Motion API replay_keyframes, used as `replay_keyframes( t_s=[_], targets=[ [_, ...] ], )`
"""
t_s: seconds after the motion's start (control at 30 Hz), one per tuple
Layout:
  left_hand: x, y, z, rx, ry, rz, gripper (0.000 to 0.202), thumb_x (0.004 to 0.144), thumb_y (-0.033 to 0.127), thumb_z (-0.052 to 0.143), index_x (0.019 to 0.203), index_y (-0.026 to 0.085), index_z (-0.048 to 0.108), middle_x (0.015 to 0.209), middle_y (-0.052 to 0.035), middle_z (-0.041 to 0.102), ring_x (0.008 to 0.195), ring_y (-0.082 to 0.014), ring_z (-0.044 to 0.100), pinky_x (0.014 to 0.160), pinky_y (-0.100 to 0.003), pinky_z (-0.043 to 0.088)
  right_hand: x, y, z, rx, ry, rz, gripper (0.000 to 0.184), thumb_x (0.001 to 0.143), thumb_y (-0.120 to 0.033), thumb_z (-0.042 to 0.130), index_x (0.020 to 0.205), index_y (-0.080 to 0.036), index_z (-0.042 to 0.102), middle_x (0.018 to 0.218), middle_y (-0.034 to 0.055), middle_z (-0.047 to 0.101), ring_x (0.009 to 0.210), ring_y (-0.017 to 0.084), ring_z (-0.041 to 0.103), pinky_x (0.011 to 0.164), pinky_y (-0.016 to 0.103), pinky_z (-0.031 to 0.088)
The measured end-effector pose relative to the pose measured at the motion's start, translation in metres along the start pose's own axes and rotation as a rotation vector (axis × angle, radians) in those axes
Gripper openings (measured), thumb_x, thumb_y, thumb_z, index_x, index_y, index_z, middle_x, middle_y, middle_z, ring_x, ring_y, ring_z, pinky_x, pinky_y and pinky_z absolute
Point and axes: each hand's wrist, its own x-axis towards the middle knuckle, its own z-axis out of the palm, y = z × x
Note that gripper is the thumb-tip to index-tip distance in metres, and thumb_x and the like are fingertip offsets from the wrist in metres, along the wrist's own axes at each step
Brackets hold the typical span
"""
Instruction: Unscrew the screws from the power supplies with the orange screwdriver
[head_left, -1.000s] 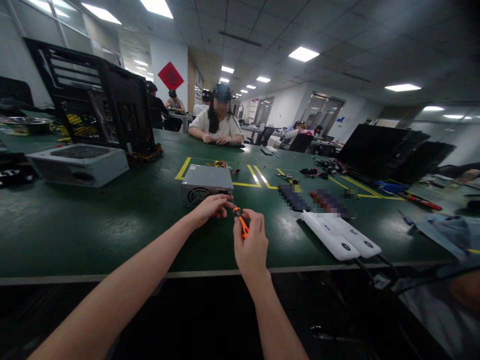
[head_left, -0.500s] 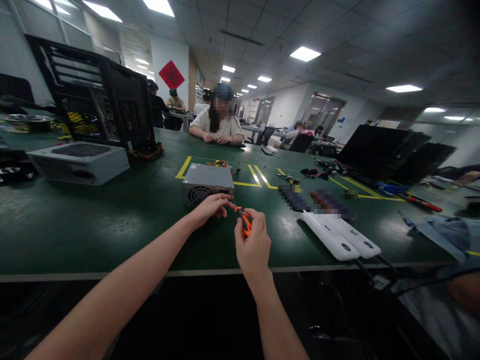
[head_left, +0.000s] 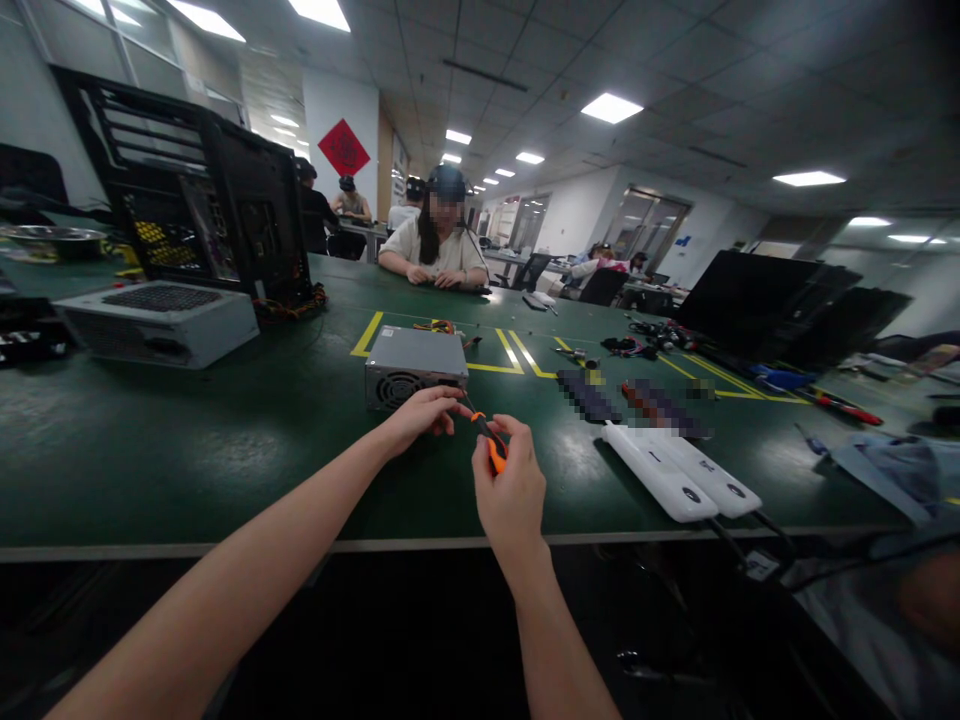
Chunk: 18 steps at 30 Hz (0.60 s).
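Note:
A grey computer power supply [head_left: 416, 352] with a round fan grille on its front stands on the green table before me. In my right hand [head_left: 511, 485] is an orange-and-black screwdriver [head_left: 491, 447], its handle gripped by the fingers and its thin shaft slanting up and left toward the power supply's front right corner. My left hand [head_left: 426, 415] is at the front of the power supply, fingers bent and closed close to the screwdriver's tip. Whatever lies between those fingertips is too small to make out, and the hand hides part of the front face.
On the left stand another power supply [head_left: 161, 322] and an open black computer case [head_left: 202, 200]. To the right lie two white devices [head_left: 664, 470], blurred phone-like items [head_left: 589, 395] and cables [head_left: 660, 332]. A person [head_left: 439, 235] sits across the table, and dark monitors [head_left: 757, 305] stand far right.
My right hand and the screwdriver's handle have shifted slightly right and down, with the fingers a little looser on the handle. The left hand and power supply are almost unchanged.

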Motion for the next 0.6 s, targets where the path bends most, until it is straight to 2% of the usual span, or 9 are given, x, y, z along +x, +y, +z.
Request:
replay_keyframes(
  t_s=[0.2, 0.27, 0.37, 0.47, 0.53, 0.6],
  targets=[
    [-0.0012, 0.0013, 0.0002, -0.010, 0.002, -0.003, 0.040, 0.073, 0.023, 0.056, 0.112, 0.014, 0.053, 0.097, -0.0086, 0.065, 0.047, -0.0047, 0.053, 0.041, -0.018, 0.031, -0.0015, -0.0033, 0.0007, -0.024, -0.038, -0.108, 0.023, 0.078, -0.011, 0.046, 0.098, -0.020, 0.052, 0.094, 0.0056, 0.061, 0.084, 0.019, 0.053, 0.075, 0.035, 0.045],
    [-0.0017, 0.0018, 0.0006, -0.015, 0.004, 0.000, 0.041, 0.073, 0.024, 0.057, 0.113, 0.013, 0.053, 0.096, -0.0087, 0.065, 0.048, -0.0050, 0.053, 0.042, -0.018, 0.031, -0.0009, -0.0033, 0.0014, 0.017, -0.012, -0.101, 0.020, 0.080, -0.014, 0.047, 0.099, -0.019, 0.051, 0.099, 0.0072, 0.059, 0.090, 0.020, 0.053, 0.079, 0.035, 0.045],
    [-0.0026, 0.0027, 0.0014, -0.032, 0.003, 0.004, 0.041, 0.073, 0.023, 0.058, 0.113, 0.013, 0.054, 0.094, -0.0087, 0.065, 0.049, -0.0049, 0.053, 0.043, -0.018, 0.032, 0.0004, -0.0020, 0.0009, 0.024, -0.005, -0.036, 0.024, 0.084, -0.030, 0.048, 0.104, -0.017, 0.049, 0.106, 0.0115, 0.054, 0.098, 0.021, 0.053, 0.079, 0.033, 0.046],
    [-0.0037, 0.0042, 0.0023, -0.043, 0.011, -0.015, 0.041, 0.073, 0.023, 0.057, 0.113, 0.013, 0.053, 0.096, -0.0089, 0.065, 0.048, -0.0047, 0.052, 0.043, -0.018, 0.031, 0.0009, -0.0011, -0.0023, -0.064, -0.104, 0.067, 0.031, 0.087, -0.042, 0.043, 0.103, -0.017, 0.049, 0.090, 0.0079, 0.060, 0.079, 0.020, 0.060, 0.065, 0.029, 0.045],
    [-0.0047, 0.0053, 0.0026, -0.046, 0.011, -0.027, 0.039, 0.075, 0.024, 0.055, 0.113, 0.014, 0.053, 0.098, -0.0097, 0.065, 0.049, -0.0050, 0.052, 0.043, -0.018, 0.030, 0.0005, -0.0014, -0.0052, -0.131, -0.177, 0.117, 0.027, 0.088, -0.041, 0.039, 0.099, -0.019, 0.050, 0.075, 0.0027, 0.062, 0.065, 0.018, 0.060, 0.057, 0.026, 0.041],
    [-0.0056, 0.0062, 0.0026, -0.052, 0.004, -0.030, 0.038, 0.077, 0.024, 0.053, 0.113, 0.013, 0.053, 0.099, -0.0106, 0.065, 0.051, -0.0054, 0.053, 0.044, -0.018, 0.030, 0.0001, -0.0023, -0.0079, -0.190, -0.202, 0.133, 0.022, 0.088, -0.037, 0.040, 0.095, -0.020, 0.052, 0.068, 0.0002, 0.061, 0.059, 0.017, 0.060, 0.054, 0.025, 0.037]
  ],
)
